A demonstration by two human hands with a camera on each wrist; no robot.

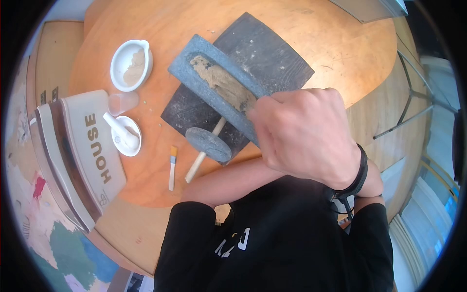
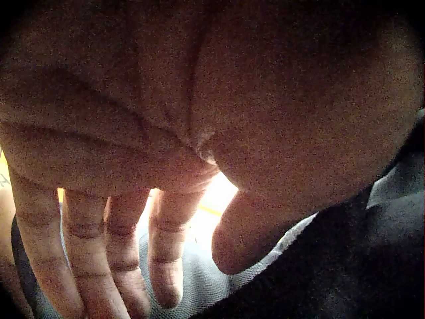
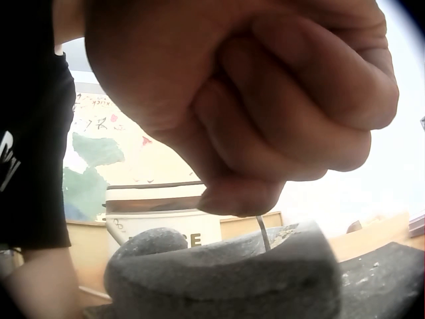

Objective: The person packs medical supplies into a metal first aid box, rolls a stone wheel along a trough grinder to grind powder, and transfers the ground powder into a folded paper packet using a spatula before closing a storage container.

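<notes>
"Grey stone, that trough (image 1: 183, 61)?"

"Yes; in the head view it lies aslant over a dark board (image 1: 253, 44) on the surface (image 1: 160, 24), its long hollow holding clumpy brown powder (image 1: 221, 82)."

"And the left wrist view?"

"The left hand (image 2: 159, 139) hangs with fingers loosely straight, slightly apart."

"The right wrist?"

"The right hand (image 3: 246, 106) curls its fingers round a thin strip (image 3: 263, 232) reaching down behind the trough's rim."

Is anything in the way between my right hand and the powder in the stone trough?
Nothing visible. Your right hand is above the near end of the trough, a thin tool reaching down from the hand toward the powder. The stone wheel lies beside the trough.
</notes>
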